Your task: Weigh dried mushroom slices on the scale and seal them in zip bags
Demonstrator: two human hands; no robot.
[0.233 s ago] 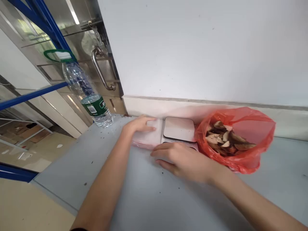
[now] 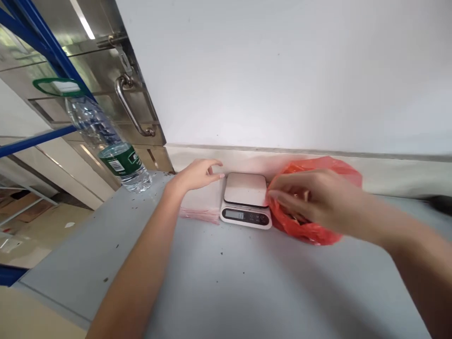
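Observation:
My left hand [image 2: 199, 174] is open, thumb and fingers apart, over a stack of clear plastic bags [image 2: 201, 200] with pinkish edges. Beside the stack stands a small white kitchen scale [image 2: 245, 190], its plate bare and its display lit, the digits too small to read. My right hand [image 2: 314, 195] is over the red plastic bag [image 2: 300, 230] just right of the scale. Its thumb and fingers come together at the bag's left rim, slightly blurred. Dried leaf-like pieces inside the bag are mostly hidden behind this hand.
A large water bottle [image 2: 122, 162] with a green handle, partly filled, stands at the table's back left corner. Behind the grey table [image 2: 212, 301] runs a white wall [image 2: 282, 70]. A metal door with a handle [image 2: 132, 113] and blue rack bars [image 2: 42, 141] are at left. Dark crumbs dot the tabletop.
My right hand has moved right, from in front of the scale to the red bag, uncovering the scale's display. My left hand has lifted slightly off the clear bags. The view has shifted right.

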